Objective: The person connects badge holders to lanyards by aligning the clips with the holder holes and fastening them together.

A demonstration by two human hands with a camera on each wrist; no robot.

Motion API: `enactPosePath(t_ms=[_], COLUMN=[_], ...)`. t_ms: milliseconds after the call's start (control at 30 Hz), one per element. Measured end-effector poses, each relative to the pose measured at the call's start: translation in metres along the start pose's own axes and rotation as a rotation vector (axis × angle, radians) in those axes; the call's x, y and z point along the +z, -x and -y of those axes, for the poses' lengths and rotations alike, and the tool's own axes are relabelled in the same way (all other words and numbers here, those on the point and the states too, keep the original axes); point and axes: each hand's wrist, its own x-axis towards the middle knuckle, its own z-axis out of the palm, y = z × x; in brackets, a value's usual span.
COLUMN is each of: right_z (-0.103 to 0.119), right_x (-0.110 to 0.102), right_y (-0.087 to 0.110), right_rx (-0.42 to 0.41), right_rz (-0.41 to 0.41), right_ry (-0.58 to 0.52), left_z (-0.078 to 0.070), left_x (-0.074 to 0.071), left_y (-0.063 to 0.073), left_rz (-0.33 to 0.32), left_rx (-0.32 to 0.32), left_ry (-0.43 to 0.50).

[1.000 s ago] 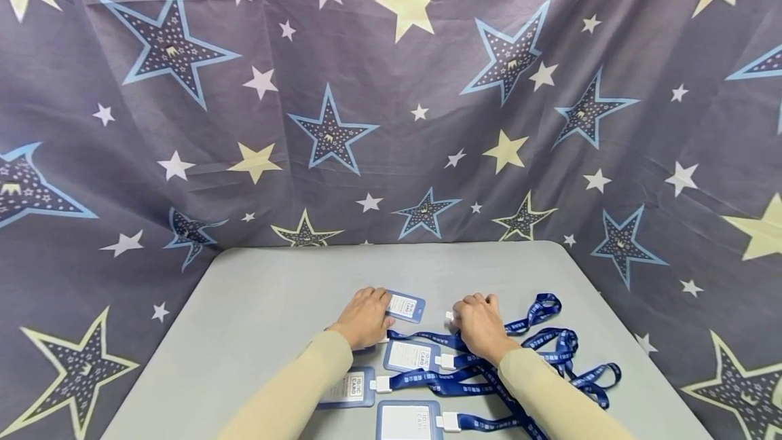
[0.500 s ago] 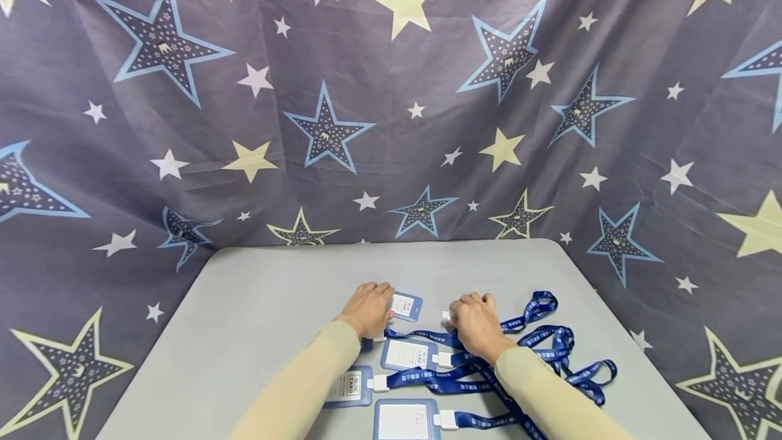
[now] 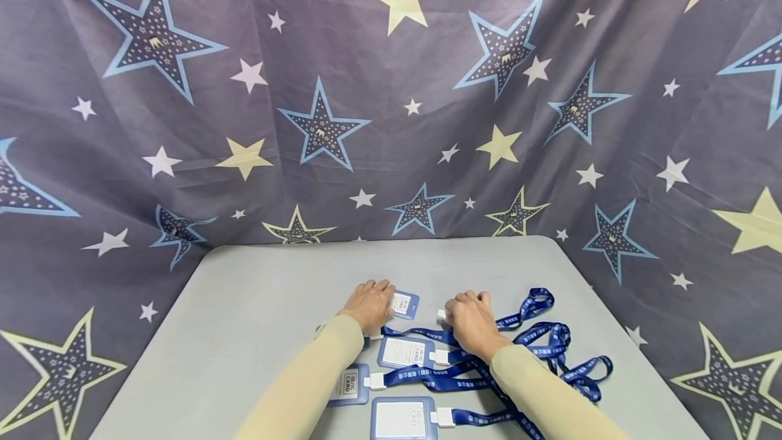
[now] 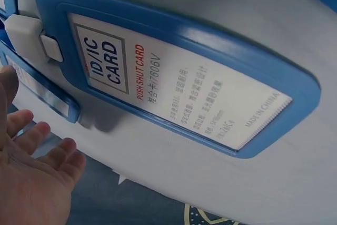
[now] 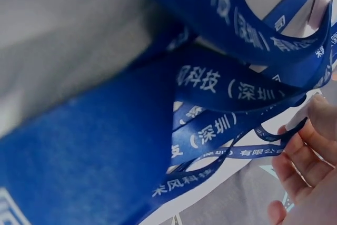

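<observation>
In the head view, my left hand (image 3: 369,305) holds the left end of the farthest blue badge holder (image 3: 404,305), covering part of it. Its thumb overlaps that badge holder (image 4: 47,96) in the left wrist view, with several other fingers spread below. To the right, my right hand (image 3: 472,321) pinches a white clip (image 3: 441,316) on a blue lanyard (image 3: 527,314). A gap separates the clip from the farthest badge holder. In the right wrist view, the thumb and fingers (image 5: 297,159) meet at the white piece, partly behind lanyard loops (image 5: 226,85).
Nearer lie several badge holders with lanyards, including a middle one (image 3: 406,352), a front one (image 3: 400,418) and one partly under my left sleeve (image 3: 349,384). Tangled blue straps (image 3: 552,341) spread right across the grey table (image 3: 269,290). A star-patterned curtain (image 3: 379,53) stands behind.
My left hand has shifted slightly right and covers more of the farthest badge holder. My right hand keeps its grip on the clip. The head view has drifted a little.
</observation>
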Motion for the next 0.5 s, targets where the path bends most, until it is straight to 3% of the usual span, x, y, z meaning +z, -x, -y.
enactPosePath(t_ms=[267, 500], right_z=[0.0000, 0.0006], right_x=[0.0039, 0.0038], right_y=[-0.0002, -0.0022], right_rx=[-0.004, 0.004], right_rz=[-0.007, 0.014], right_ry=[-0.005, 0.004], left_z=[-0.0005, -0.0009], left_x=[0.0044, 0.0075], left_y=[0.0002, -0.0021], left_rz=[0.075, 0.030], left_rx=[-0.057, -0.040], left_ry=[0.026, 0.005])
